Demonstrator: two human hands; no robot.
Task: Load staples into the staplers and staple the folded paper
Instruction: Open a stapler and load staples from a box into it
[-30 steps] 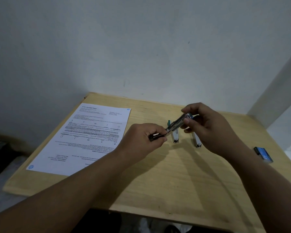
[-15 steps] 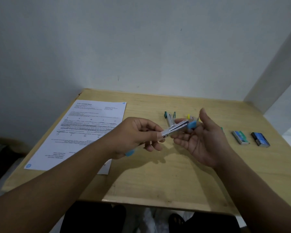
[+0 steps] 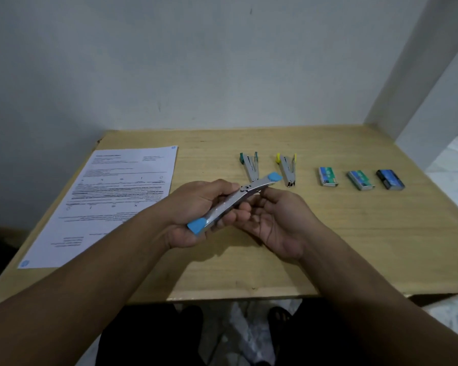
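My left hand (image 3: 196, 212) grips a metal stapler with blue tips (image 3: 233, 200), spread out long and flat above the table. My right hand (image 3: 273, 220) lies palm up just under and beside it, fingers loosely bent against the stapler's middle. A green-tipped stapler (image 3: 250, 167) and a yellow-tipped stapler (image 3: 287, 169) lie on the table behind my hands. Three staple boxes (image 3: 328, 176) (image 3: 360, 180) (image 3: 390, 179) stand in a row to the right. A printed sheet of paper (image 3: 111, 196) lies flat on the left.
The wooden table (image 3: 328, 247) stands against a white wall, with a white pillar (image 3: 418, 88) at its right rear corner. Its front edge runs just below my wrists. Feet in dark sandals show on the floor beneath.
The camera view has tilted down and the hands have come nearer. The blue-tipped stapler has been spread further out, and my left hand has shifted its hold along the body.
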